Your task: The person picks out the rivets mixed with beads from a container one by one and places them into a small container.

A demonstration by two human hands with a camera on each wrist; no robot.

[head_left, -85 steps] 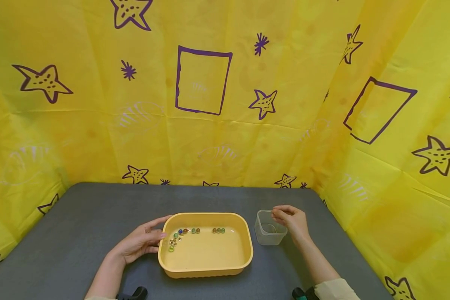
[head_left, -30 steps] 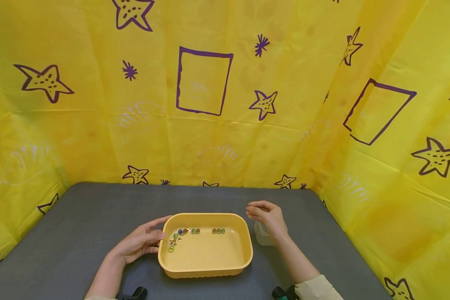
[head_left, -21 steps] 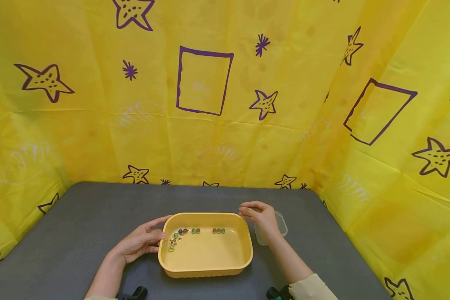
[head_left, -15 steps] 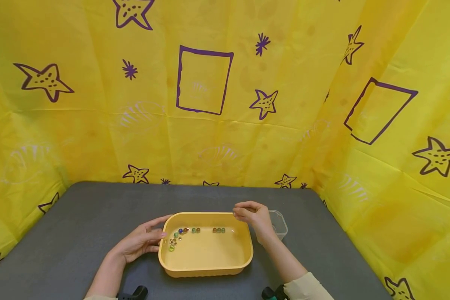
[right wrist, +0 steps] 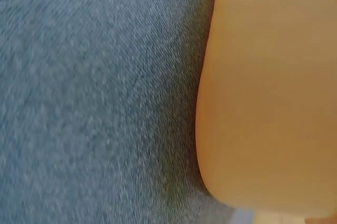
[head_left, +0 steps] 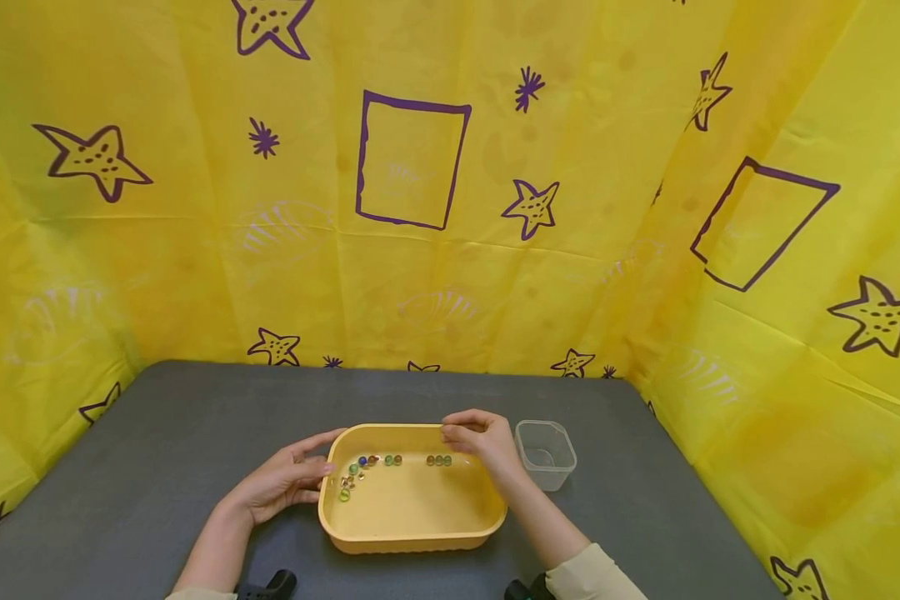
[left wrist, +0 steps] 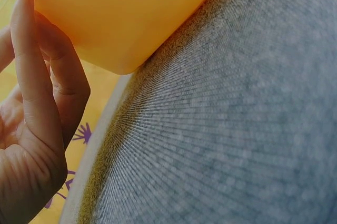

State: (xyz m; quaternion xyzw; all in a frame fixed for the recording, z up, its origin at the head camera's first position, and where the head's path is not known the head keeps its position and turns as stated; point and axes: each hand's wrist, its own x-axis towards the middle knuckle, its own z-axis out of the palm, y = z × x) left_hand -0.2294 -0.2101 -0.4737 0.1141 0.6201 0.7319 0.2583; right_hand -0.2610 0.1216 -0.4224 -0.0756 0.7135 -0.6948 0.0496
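Note:
A yellow tub (head_left: pixel 412 537) stands on the grey table, with several glass marbles (head_left: pixel 438 460) along its back wall and left end. Small gold-coloured bits (head_left: pixel 347 482) lie among the marbles at the left. My left hand (head_left: pixel 281 482) holds the tub's left side, thumb at the rim and fingers against the outer wall; the left wrist view shows the fingers (left wrist: pixel 31 66) there. Over the tub's back right corner is my right hand (head_left: pixel 483 442), thumb and fingertips close together. Whether something small sits between them is hidden. The right wrist view shows only the tub wall (right wrist: pixel 268 92) and table.
A clear plastic container (head_left: pixel 546 467) stands right of the tub, close to the right forearm. Yellow patterned cloth (head_left: pixel 420 275) hangs behind the table (head_left: pixel 217 417) and along both sides.
My right hand has moved left, from above the clear container to over the tub's back right corner, fingertips together throughout. The left hand and tub have stayed in place.

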